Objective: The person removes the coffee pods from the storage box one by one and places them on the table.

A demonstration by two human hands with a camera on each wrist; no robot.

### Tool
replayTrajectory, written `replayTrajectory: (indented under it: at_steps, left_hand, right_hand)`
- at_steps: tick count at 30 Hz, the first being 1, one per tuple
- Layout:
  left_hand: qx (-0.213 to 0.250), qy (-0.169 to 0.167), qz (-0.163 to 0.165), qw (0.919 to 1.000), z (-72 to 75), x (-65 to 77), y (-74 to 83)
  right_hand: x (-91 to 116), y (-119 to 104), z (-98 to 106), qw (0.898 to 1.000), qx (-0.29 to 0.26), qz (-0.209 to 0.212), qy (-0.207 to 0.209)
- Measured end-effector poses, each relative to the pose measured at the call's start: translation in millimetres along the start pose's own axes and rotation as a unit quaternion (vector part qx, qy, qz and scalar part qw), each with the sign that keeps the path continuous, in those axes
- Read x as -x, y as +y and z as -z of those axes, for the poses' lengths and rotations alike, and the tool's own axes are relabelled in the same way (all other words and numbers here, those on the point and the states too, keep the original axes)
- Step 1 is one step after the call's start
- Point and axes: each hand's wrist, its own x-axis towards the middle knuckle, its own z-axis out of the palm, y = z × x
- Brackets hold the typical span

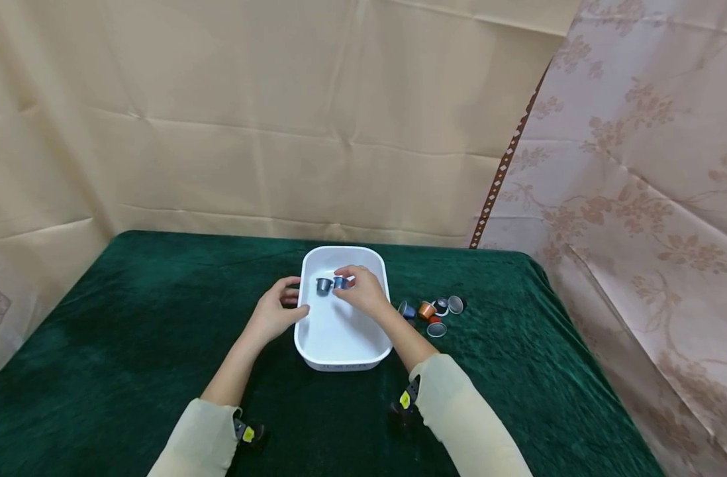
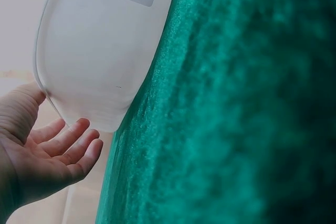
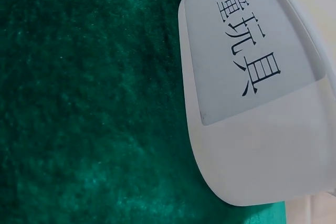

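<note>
A white plastic tub point(image 1: 342, 341) stands on the green cloth in the head view. Inside it, near the far end, lies a dark grey coffee capsule point(image 1: 324, 286). Beside that one, my right hand point(image 1: 363, 291) pinches a blue coffee capsule point(image 1: 340, 283) between thumb and fingers. My left hand point(image 1: 274, 311) is at the tub's left side, its thumb touching the rim and its fingers loosely bent by the outer wall. The left wrist view shows this left hand point(image 2: 50, 148) against the tub. My right hand is out of sight in the right wrist view.
Right of the tub, several coffee capsules lie in a loose group, among them an orange one point(image 1: 426, 310) and a blue one point(image 1: 406, 309). A label point(image 3: 247, 45) with dark characters is on the tub's near wall. Beige curtain point(image 1: 280, 132) hangs behind the table.
</note>
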Motion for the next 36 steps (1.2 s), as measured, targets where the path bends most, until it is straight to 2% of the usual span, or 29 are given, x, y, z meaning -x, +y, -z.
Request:
replayTrajectory:
  at_steps: [16, 25, 32, 36]
  left_hand:
    - [0.002, -0.002, -0.007, 1.0, 0.1, -0.6, -1.3]
    - [0.001, 0.0, -0.002, 1.0, -0.3, -2.0, -1.8]
    - [-0.004, 0.001, 0.004, 1.0, -0.8, -3.8, -3.1]
    - [-0.004, 0.004, 0.005, 1.0, -1.1, -3.8, -3.0]
  right_hand:
    - [-11, 5, -3, 0.999, 0.05, -0.014, -0.002]
    - [-13, 4, -4, 0.997, 0.078, -0.009, -0.016]
    - [-15, 2, -4, 0.996, 0.081, -0.03, -0.034]
    - [-17, 3, -6, 0.994, 0.098, -0.023, -0.043]
